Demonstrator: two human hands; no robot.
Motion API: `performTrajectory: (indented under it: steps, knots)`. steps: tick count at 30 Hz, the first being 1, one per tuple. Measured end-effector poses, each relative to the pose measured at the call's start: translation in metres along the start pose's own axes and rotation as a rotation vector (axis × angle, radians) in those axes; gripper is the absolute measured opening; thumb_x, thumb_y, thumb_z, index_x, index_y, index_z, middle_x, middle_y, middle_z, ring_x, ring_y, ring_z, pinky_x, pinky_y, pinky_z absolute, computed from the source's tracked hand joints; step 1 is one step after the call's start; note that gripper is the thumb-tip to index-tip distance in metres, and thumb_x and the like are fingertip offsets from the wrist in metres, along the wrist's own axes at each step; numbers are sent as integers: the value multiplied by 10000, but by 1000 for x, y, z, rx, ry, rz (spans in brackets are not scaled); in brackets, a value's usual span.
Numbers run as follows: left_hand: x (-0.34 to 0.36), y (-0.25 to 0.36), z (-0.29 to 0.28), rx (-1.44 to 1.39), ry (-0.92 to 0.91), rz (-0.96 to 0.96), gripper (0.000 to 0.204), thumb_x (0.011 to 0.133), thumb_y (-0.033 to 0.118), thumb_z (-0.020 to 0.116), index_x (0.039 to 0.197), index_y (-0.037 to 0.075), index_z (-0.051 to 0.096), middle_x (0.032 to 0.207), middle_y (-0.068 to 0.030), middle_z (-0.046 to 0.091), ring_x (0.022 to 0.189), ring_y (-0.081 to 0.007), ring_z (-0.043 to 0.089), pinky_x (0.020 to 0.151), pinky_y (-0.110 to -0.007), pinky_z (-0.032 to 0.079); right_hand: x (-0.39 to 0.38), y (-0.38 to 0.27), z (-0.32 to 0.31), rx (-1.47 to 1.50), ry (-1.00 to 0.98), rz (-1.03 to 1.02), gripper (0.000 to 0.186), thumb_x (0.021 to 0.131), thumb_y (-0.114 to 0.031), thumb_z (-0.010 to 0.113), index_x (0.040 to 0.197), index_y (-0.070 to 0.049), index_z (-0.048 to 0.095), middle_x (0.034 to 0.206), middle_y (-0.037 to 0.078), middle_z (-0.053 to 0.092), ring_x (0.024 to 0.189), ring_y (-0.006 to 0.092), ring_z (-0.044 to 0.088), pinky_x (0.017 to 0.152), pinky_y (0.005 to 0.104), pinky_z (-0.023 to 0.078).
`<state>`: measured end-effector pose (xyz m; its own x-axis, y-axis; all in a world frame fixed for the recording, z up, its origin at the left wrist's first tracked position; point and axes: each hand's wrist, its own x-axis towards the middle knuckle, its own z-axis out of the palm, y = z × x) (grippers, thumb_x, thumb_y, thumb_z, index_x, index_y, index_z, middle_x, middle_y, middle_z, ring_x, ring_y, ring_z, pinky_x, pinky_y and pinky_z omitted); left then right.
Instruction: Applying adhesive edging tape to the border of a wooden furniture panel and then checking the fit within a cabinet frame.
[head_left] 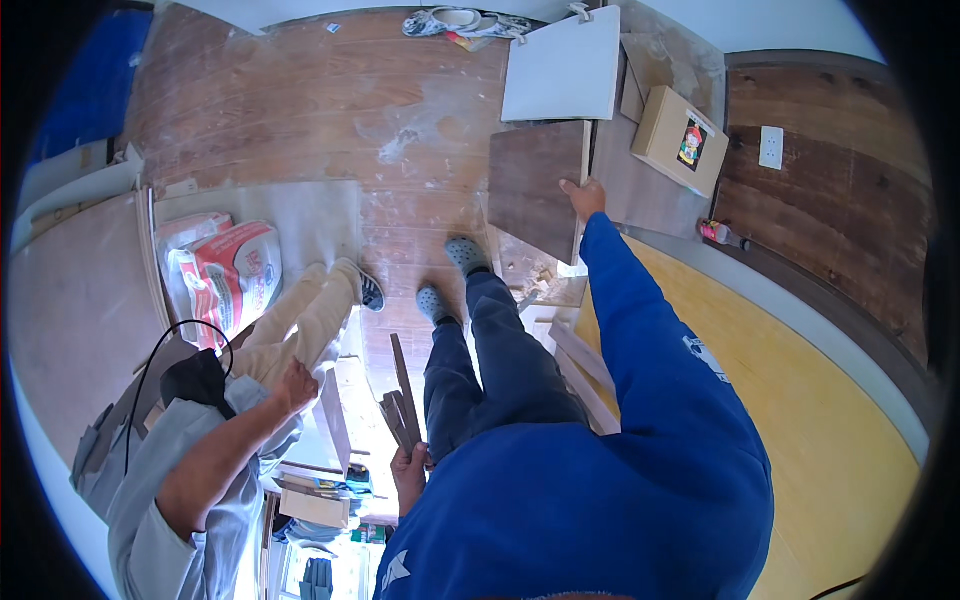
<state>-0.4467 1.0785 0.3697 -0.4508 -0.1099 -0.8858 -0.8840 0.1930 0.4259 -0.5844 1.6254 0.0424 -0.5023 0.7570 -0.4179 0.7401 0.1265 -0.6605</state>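
Note:
My left hand (410, 474), low beside my hip, is closed around several thin dark wood strips (405, 408), which point away from me. With my right arm stretched forward, my right hand (587, 198) grips the edge of a brown cabinet door (535, 185). The thumb lies over its face, and the other fingers are partly hidden. Just beyond it a white cabinet door (563, 65) stands open with hinges at its far edge. To the right of my hand, a cardboard box (682, 140) with a picture label sits on the brown countertop (640, 190).
A co-worker in a grey shirt (180, 500) is close on my left, near red-and-white sacks (235, 270). A bottle (722, 235) lies by the wall with a socket (771, 147). Loose boards (580, 360) are beside my right leg. Shoes (465, 20) lie at the far wall.

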Motion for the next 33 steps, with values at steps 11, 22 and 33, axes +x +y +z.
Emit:
performTrajectory:
  steps: [11, 22, 33]
  knots:
    - [6, 17, 2, 57, -15, -12, 253, 942, 277, 712, 899, 37, 645, 669, -19, 594, 571, -91, 533, 548, -254, 426, 30, 1, 11, -8, 61, 81, 464, 718, -354, 835, 949, 29, 710, 905, 201, 721, 878, 338, 700, 824, 411, 525]
    - [12, 2, 1, 1, -46, -20, 205, 955, 242, 688, 894, 57, 624, 658, -7, 577, 575, -86, 535, 554, -253, 422, 34, 1, 5, 19, 14, 86, 462, 719, -308, 803, 1025, 24, 702, 1005, 215, 722, 959, 351, 696, 861, 417, 523]
    - [-3, 6, -5, -11, -4, 28, 197, 954, 248, 692, 909, 63, 644, 658, 3, 576, 578, -77, 522, 557, -245, 408, -34, -102, 52, -287, -122, -303, 310, 769, -242, 731, 988, -24, 697, 951, 216, 709, 930, 413, 674, 829, 494, 520]
